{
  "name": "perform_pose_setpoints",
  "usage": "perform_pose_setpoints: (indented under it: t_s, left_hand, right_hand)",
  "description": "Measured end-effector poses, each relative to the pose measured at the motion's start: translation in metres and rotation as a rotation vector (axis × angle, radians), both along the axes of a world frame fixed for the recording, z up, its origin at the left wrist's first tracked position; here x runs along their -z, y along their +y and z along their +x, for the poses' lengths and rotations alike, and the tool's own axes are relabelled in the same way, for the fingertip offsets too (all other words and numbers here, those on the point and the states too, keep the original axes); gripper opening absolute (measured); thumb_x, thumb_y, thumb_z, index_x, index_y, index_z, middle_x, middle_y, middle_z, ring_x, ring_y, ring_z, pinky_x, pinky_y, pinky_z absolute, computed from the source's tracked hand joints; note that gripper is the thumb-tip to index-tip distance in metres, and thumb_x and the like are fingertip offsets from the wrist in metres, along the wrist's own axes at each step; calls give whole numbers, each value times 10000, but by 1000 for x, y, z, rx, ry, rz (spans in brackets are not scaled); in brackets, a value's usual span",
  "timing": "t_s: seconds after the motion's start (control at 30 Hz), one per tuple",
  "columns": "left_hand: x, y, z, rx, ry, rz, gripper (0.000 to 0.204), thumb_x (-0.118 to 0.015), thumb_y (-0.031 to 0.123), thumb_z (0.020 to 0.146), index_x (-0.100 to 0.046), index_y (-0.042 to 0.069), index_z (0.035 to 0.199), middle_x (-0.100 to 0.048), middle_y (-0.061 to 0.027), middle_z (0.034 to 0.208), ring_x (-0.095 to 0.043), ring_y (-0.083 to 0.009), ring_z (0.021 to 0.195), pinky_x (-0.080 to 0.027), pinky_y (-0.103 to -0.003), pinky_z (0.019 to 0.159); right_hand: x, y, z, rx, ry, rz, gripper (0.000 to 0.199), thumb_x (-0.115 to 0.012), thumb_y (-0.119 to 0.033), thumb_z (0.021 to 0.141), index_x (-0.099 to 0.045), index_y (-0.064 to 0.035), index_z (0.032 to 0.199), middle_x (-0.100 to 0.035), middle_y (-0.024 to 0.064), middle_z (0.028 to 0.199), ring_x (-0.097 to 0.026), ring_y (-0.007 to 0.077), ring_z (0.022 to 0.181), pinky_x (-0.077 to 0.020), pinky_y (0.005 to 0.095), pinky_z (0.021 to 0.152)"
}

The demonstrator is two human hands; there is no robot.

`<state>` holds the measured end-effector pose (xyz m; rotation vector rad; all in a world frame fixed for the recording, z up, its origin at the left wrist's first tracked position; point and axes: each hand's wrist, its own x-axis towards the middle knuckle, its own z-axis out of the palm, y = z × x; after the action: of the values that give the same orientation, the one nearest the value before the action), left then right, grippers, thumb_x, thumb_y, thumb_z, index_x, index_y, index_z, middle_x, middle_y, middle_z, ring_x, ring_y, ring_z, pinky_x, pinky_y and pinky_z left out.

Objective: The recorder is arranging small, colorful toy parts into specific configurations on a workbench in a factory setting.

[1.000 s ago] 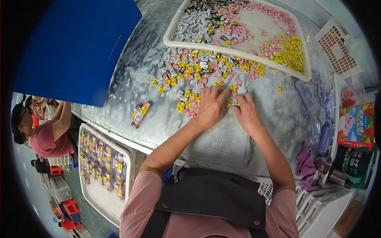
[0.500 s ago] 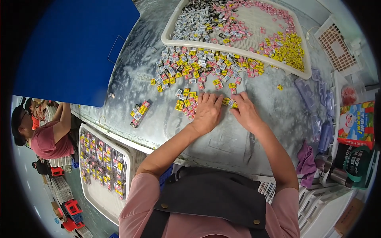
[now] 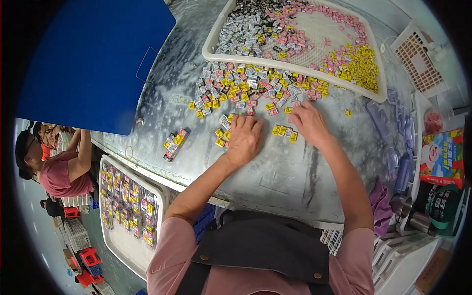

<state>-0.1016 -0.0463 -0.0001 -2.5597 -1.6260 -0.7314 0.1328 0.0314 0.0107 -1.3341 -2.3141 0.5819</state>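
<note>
My left hand (image 3: 246, 140) lies palm down with fingers apart over a cluster of small yellow and white wrapped pieces (image 3: 222, 133), hiding part of it. Right of it, a short row of yellow pieces (image 3: 285, 132) lies on the worktable (image 3: 275, 172), touched by neither hand. My right hand (image 3: 312, 125) is beyond that row, fingers bent and drawn together by a few pink and yellow pieces. What its fingertips hold, if anything, is too small to make out. Ahead lies a loose heap of pink, yellow, white and black pieces (image 3: 236, 81).
A white mesh tray (image 3: 265, 61) of colour-sorted pieces stands behind the heap. A small packed block (image 3: 175, 143) lies at left. Below the table's left edge, another white tray (image 3: 128, 248) holds filled clear packs. Clear plastic boxes (image 3: 378, 115) lie at right. A person (image 3: 64, 172) works far left.
My left hand has shifted left, off the gap beside the yellow row. My right hand has left that row and moved up and slightly right toward the heap. The yellow row is now uncovered.
</note>
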Motion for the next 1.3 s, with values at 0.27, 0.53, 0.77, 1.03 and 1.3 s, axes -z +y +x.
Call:
perform_pose_setpoints:
  t_s: [0.27,0.53,0.77,1.03,1.3]
  left_hand:
    - [-13,79,-1,-112,-143,172,285,-652,47,802,-664,22,1086,-589,-149,1011,-544,-340,962,-406,-482,914]
    - [9,107,-1,-106,-22,94,247,-682,68,810,-657,47,1054,-591,-130,982,-555,-326,964,-401,-448,891]
    - [7,58,7,-32,-280,26,219,-656,2,814,-631,41,1027,-584,-136,937,-570,-318,921,-407,-447,868]
    - [9,45,5,-57,-226,-4,243,-654,-25,810,-648,31,1046,-573,-118,953,-566,-303,959,-411,-435,881]
    - [9,38,8,-81,-77,-71,270,-668,10,804,-662,51,1072,-605,-137,1063,-581,-295,1025,-417,-430,867]
  right_hand:
    - [4,75,-23,43,-114,290,132,-599,-21,874,-639,-15,1000,-593,168,1071,-650,373,928,-536,488,774]
    - [14,90,-27,12,-365,242,185,-602,32,810,-632,-16,986,-606,175,1072,-674,362,905,-565,478,787]
    - [17,29,8,204,165,121,54,-632,-53,891,-657,-22,927,-678,183,1065,-672,361,761,-530,439,692]
    - [15,-48,26,217,168,-20,118,-660,-33,883,-653,-4,997,-605,166,948,-642,358,766,-515,427,703]
    - [0,-81,34,160,115,-98,237,-671,-43,887,-636,10,1116,-564,169,1063,-640,361,838,-520,422,751]
